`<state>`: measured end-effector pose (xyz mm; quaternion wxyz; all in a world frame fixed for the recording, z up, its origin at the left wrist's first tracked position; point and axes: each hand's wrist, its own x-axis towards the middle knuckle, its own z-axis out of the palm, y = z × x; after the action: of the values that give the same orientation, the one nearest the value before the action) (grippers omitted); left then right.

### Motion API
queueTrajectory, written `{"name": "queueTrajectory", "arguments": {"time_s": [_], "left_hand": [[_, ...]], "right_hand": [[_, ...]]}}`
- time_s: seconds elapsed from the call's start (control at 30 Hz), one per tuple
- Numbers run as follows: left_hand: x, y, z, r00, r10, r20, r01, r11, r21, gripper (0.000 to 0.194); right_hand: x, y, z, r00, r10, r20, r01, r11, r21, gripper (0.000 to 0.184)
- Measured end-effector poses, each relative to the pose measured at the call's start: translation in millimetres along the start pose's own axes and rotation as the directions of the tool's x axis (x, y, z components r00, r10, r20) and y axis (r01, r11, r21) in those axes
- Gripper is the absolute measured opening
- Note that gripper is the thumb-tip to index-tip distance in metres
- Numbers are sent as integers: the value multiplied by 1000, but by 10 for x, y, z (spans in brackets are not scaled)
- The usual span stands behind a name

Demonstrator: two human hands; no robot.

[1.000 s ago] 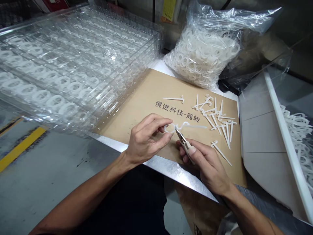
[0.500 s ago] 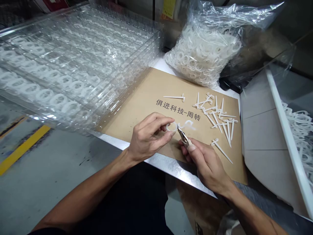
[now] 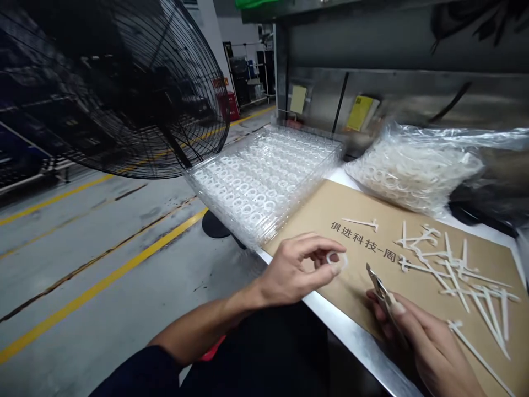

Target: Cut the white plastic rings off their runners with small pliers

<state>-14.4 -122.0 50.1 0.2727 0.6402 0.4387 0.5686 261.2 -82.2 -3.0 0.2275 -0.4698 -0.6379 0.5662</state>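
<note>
My left hand (image 3: 303, 264) pinches a translucent white plastic ring (image 3: 329, 258) between thumb and fingertips, above the near edge of a brown cardboard sheet (image 3: 314, 215). My right hand (image 3: 421, 331) is closed around a pair of metal nippers (image 3: 378, 282), whose jaws point up and left, apart from the ring. To the right on the cardboard lies a loose heap of white plastic sprues (image 3: 450, 270). One single sprue (image 3: 359, 222) lies by the printed characters, farther back. Part of the nippers' handles is hidden by my right hand.
Left of the cardboard stands a clear plastic tray (image 3: 285, 220) with rows of white rings. A clear bag of rings (image 3: 417, 171) sits at the back. A large black fan (image 3: 165, 110) stands at upper left, above the floor with yellow lines (image 3: 136, 259).
The view has swung left and up, bringing in the fan and floor. The nippers have come away from the ring, and the white piece beside their jaws now appears on the sprue heap.
</note>
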Motion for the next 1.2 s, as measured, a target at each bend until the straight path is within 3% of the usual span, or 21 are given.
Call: {"name": "queueTrajectory", "arguments": {"time_s": [0.13,0.23,0.27,0.33,0.43,0.5,0.63,0.77,0.83,0.87,0.93,1.0,1.07,1.1,1.13,1.2], "left_hand": [[118,158,-642,996,-90,17,90,996,-6,23],[429,17,-1287,993,-111,-41,118,962,247,28],[558,-56,-1515,991,-91,-96,121,913,390,31],[810,-205,-1941,985,-62,-163,159,696,701,36],[1084,-396,-2385,981,-111,-159,194,582,790,29],[1172,-493,-2515,979,-161,-125,196,567,800,23],[1219,-591,-2573,969,-231,-86,199,530,825,23],[1284,-464,-2612,969,-228,-90,193,479,856,28],[1367,-295,-2516,979,-193,-72,157,474,866,33],[1428,-196,-2410,984,-169,-48,126,485,866,38],[1599,-15,-2074,994,-108,21,41,534,844,54],[1821,101,-1581,994,-19,106,-74,594,801,69],[2021,173,-919,965,46,259,-244,531,811,63],[2080,214,-531,933,115,342,-346,548,761,62],[2103,267,-117,871,211,444,-476,593,650,62],[2057,397,734,681,360,638,-667,664,338,51]], "right_hand": [[15,75,11,998,34,-54,-33,999,25,59],[46,153,-4,999,24,-38,-23,999,23,61],[58,161,-6,999,12,-30,-12,1000,23,61],[74,135,-1,1000,-11,-28,12,1000,23,59],[73,28,24,999,-42,-8,42,999,2,56],[60,-28,40,998,-58,9,58,998,-18,55],[56,-16,42,998,-67,17,68,998,-9,54],[92,3,31,991,-125,37,126,991,-41,49],[74,-47,66,960,-279,-6,274,946,-172,41],[53,-84,97,922,-386,-38,361,891,-277,37],[27,-157,163,777,-629,31,548,652,-523,33],[76,-183,185,768,-639,49,533,594,-603,27],[183,-140,135,787,-616,41,482,572,-663,30],[233,-106,96,797,-603,32,454,564,-689,31],[270,-74,60,805,-593,26,432,555,-711,33],[294,-38,13,811,-585,25,409,535,-740,35]]}}
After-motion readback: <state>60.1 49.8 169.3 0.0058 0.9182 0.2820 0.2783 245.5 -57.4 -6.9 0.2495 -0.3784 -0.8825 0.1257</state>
